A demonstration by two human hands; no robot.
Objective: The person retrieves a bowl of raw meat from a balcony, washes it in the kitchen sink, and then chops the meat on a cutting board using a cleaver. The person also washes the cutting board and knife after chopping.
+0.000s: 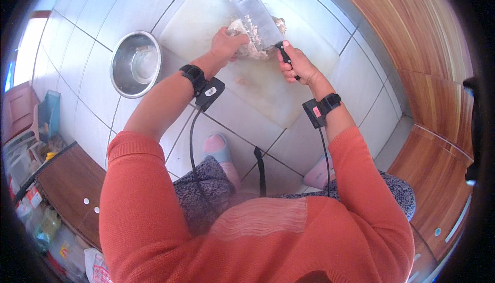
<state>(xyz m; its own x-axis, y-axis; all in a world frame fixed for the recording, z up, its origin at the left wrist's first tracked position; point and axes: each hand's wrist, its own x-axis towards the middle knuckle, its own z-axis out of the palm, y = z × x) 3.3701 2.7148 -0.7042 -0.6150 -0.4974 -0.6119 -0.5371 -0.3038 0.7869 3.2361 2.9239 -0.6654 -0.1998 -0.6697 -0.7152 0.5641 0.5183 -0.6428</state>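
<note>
My right hand [297, 63] grips the black handle of a cleaver [260, 16]. Its broad metal blade points away from me and lies over a heap of pale, torn-looking meat [250, 37]. At the heap's left side my left hand [229, 44] has its fingers and thumb on a piece of the meat, close beside the blade. The meat rests on a large whitish cutting board [272, 95] on the floor. Part of the heap is hidden under the blade, and more shows past its right edge. Wet smears mark the board nearer to me.
Left of the board, a round steel basin [136, 64] stands on the white floor tiles [96, 20]. Wood-grain cabinets [425, 31] line the right side. At the lower left are a brown panel [71, 182] and bagged goods. My slippered feet are below the board; cables run from both wrist straps.
</note>
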